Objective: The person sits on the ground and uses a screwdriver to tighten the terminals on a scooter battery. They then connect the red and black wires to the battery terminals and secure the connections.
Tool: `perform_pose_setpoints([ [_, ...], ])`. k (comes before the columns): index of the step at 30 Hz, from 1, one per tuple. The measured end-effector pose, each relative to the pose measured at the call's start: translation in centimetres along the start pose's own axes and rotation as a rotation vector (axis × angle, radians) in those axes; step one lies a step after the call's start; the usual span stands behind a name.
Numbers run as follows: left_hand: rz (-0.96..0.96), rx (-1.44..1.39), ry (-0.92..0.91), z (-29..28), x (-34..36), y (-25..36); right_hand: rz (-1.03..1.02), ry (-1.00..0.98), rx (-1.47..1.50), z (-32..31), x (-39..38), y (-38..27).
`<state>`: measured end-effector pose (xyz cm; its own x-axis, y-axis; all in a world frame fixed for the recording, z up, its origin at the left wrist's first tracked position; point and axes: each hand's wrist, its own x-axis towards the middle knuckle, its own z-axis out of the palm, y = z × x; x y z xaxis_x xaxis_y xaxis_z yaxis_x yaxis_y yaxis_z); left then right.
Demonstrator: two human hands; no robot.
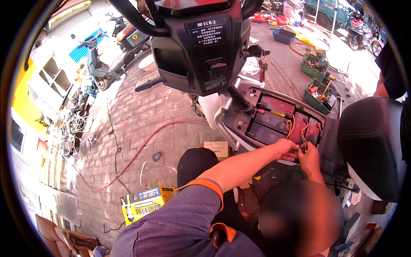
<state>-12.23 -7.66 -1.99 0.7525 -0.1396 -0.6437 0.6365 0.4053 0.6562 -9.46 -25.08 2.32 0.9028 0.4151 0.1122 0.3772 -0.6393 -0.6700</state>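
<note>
Neither of my own hands shows in the head view. Below me crouches a person in a grey shirt with orange trim (188, 214). Both of that person's hands reach into the open floor compartment (252, 92) of a black electric scooter (201, 47). One hand (286, 150) pinches thin orange wires (289, 125). The other hand (309, 157) is close beside it, at the red-and-black batteries (299, 124); what it holds is too small to tell.
The scooter's black seat (372, 141) stands at the right. A yellow box (145, 203) and a small cardboard box (216, 147) lie on the brick paving, crossed by an orange hose (141, 150). Green crates of tools (319, 92) sit behind. Another person (390, 64) stands far right.
</note>
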Motion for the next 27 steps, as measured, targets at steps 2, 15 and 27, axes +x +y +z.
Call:
perform_pose_setpoints([
  [2, -0.007, -0.009, -0.016, 0.0, 0.2, 0.0, 0.023, 0.012, 0.029, 0.2, -0.1, 0.3],
  [15, -0.010, 0.011, -0.002, -0.4, 1.1, -0.4, 0.207, -0.132, 0.255, -0.6, 0.7, 1.0],
  [27, -0.019, 0.002, 0.007, -0.6, -0.1, 0.2, -0.151, 0.070, -0.080, 0.0, -0.1, 0.4],
])
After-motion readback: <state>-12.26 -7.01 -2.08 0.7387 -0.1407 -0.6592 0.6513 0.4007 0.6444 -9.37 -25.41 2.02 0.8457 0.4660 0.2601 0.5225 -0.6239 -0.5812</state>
